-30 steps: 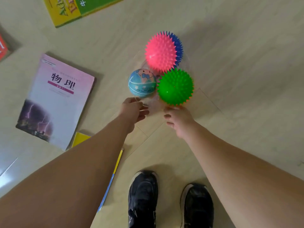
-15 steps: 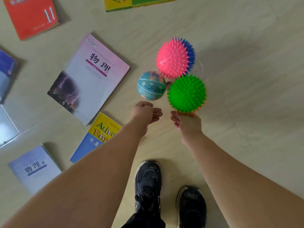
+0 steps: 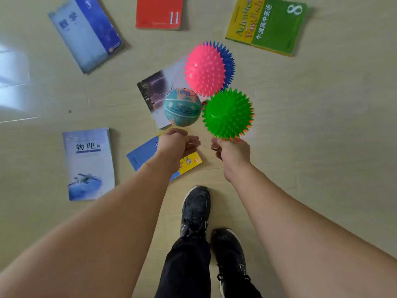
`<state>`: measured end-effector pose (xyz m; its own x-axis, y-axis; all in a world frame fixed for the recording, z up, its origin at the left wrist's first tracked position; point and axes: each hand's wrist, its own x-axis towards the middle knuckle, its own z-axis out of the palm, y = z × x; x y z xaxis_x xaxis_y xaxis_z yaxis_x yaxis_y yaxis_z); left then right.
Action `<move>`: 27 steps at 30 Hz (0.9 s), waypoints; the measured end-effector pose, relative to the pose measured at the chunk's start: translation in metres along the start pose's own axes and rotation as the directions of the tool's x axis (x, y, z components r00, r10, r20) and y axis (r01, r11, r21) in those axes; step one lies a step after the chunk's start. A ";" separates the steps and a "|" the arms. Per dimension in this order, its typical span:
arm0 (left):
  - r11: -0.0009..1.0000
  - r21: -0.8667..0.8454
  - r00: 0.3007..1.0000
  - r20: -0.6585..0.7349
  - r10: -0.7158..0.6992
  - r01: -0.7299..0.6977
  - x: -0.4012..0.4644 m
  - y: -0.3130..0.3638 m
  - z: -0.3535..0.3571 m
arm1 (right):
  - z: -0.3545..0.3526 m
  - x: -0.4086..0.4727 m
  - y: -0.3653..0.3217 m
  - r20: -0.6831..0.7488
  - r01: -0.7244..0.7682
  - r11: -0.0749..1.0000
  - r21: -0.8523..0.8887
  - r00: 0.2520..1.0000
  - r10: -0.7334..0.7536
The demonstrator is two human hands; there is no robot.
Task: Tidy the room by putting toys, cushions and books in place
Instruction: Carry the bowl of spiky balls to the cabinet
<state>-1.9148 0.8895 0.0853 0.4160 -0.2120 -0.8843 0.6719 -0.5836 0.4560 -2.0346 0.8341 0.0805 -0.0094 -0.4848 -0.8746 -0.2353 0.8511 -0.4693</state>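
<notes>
Above the floor, between both hands, a clear container (image 3: 251, 134) — barely visible, kind not discernible — carries four balls: pink spiky ball (image 3: 204, 68) with a blue spiky ball (image 3: 229, 63) behind it, green spiky ball (image 3: 227, 114) nearest the right hand, teal printed ball (image 3: 182, 107) nearest the left. Left hand (image 3: 176, 145) is closed, pinching the container's near edge; right hand (image 3: 233, 150) is closed likewise, just under the green ball. Scattered on the floor (image 3: 322, 125) — a red book (image 3: 159, 11), a yellow-green book (image 3: 266, 23), a blue book (image 3: 86, 33), a pale physics book (image 3: 88, 164), a lightning-cover book (image 3: 152, 89), a blue-yellow book (image 3: 141, 153). Black shoes (image 3: 195, 211) below.
</notes>
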 end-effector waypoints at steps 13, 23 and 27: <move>0.973 -0.125 0.977 -0.116 0.179 -0.194 -0.400 0.113 -0.152 | -0.015 -0.410 -0.131 0.192 0.102 0.958 -0.267 0.980 -0.051; 0.888 -0.263 0.899 -0.336 0.282 -0.377 -0.579 0.098 -0.257 | 0.001 -0.600 -0.115 0.418 0.278 0.903 -0.329 0.900 -0.124; 0.831 -0.371 0.870 -0.430 0.243 -0.415 -0.608 0.084 -0.320 | 0.040 -0.650 -0.090 0.532 0.381 0.850 -0.363 0.834 -0.146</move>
<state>-1.9154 1.2199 0.6927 0.7884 0.0105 -0.6151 0.6125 -0.1059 0.7833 -1.9685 1.0807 0.6868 0.5434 -0.4217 -0.7258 -0.5568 0.4661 -0.6876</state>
